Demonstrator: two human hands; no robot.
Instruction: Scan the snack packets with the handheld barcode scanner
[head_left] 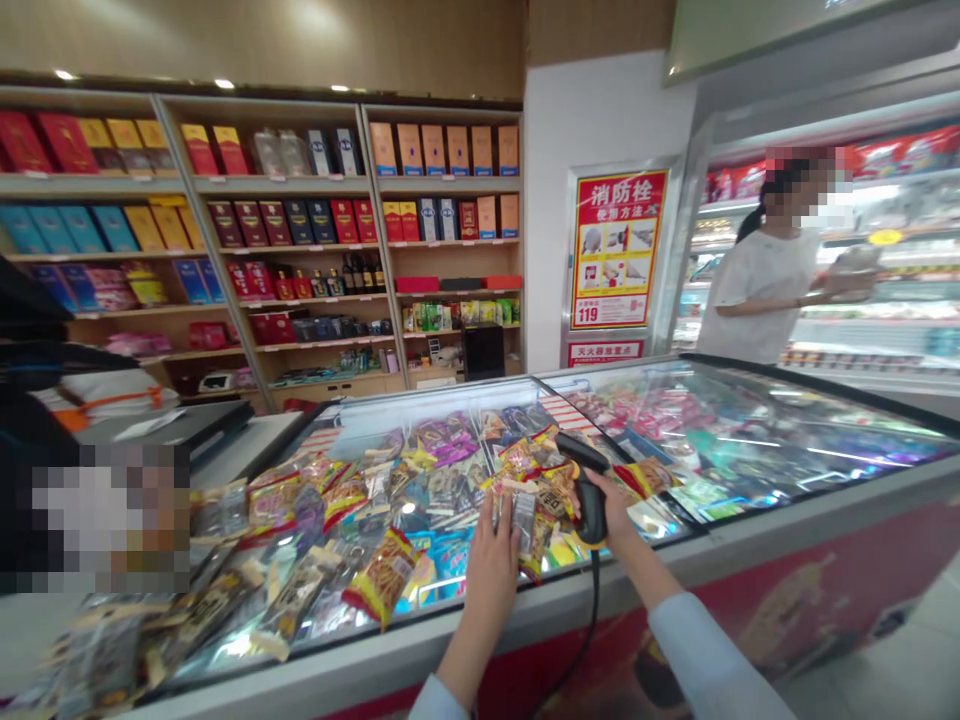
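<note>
My left hand is closed around a small snack packet, holding it up over the chest freezer's glass lid. My right hand grips the handle of a black and yellow barcode scanner, whose head points left and down toward the held packet. A black cable hangs from the scanner's handle over the freezer's front edge. Many loose snack packets lie spread across the glass lid around both hands.
A person in a white shirt stands at a refrigerated shelf at the right. Wooden shelves with boxed goods and bottles line the back wall. A red fire-hydrant sign hangs on the white wall. Another person is at the left edge.
</note>
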